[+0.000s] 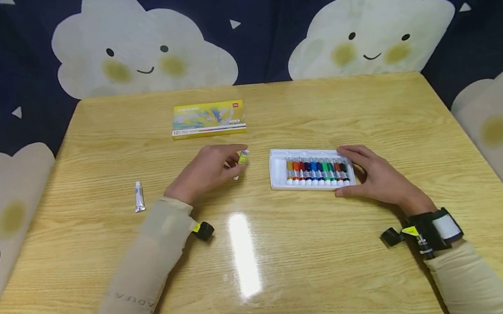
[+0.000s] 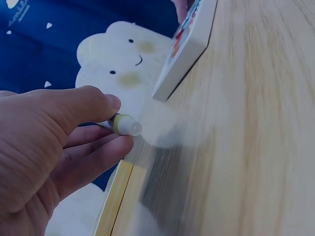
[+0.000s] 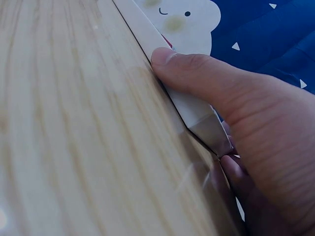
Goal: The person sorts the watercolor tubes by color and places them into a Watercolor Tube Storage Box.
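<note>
Between thumb and fingers, my left hand (image 1: pixel 209 170) pinches a small yellow-banded paint tube (image 1: pixel 243 157). In the left wrist view its white cap (image 2: pixel 130 126) points out past the fingertips, over the table. A white plastic tray (image 1: pixel 278 170) lies to the right, holding a row of paint tubes (image 1: pixel 314 168) that run from yellow through red, blue and green to dark. The tray's left end has bare space. My right hand (image 1: pixel 376 176) grips the tray's right end, thumb on the near side and fingers at the far side; the right wrist view shows the thumb (image 3: pixel 170 66) against the tray's wall.
A single paint tube (image 1: pixel 138 196) with a white cap lies on the table at left. Behind my left hand sits a yellow paint box (image 1: pixel 208 119). The wooden table (image 1: pixel 327 270) ends at a dark curtain (image 1: pixel 260 20) with cloud faces.
</note>
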### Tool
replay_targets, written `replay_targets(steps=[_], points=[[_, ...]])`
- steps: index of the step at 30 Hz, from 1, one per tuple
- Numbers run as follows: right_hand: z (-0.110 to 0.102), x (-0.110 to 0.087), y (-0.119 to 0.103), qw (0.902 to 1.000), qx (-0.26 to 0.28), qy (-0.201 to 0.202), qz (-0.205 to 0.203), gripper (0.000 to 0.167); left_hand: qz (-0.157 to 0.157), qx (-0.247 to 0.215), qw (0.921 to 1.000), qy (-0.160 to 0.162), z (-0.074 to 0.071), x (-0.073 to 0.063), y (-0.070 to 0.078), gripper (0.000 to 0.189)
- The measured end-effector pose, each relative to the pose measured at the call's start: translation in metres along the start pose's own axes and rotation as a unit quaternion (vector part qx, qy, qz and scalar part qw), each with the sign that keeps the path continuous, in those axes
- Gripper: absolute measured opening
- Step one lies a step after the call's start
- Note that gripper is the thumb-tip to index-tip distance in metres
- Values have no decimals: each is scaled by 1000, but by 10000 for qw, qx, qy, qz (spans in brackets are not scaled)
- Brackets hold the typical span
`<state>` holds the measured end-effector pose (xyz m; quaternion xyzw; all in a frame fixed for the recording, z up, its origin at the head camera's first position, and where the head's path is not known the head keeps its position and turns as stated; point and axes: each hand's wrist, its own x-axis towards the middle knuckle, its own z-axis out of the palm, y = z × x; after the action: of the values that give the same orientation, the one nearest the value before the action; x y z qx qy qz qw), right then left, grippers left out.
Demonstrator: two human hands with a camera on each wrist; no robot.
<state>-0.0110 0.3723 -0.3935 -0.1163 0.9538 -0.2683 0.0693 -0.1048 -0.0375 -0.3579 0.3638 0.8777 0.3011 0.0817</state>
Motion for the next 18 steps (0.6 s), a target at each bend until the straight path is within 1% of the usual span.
replay_targets(steps=[10,18], points=[[1,1,0,10000,18,73,63,106,234,-67,9997,-34,8,16,16,46],[1,0,1,10000,5,79,25,106,161,-125,9998,18,18,29,27,47]])
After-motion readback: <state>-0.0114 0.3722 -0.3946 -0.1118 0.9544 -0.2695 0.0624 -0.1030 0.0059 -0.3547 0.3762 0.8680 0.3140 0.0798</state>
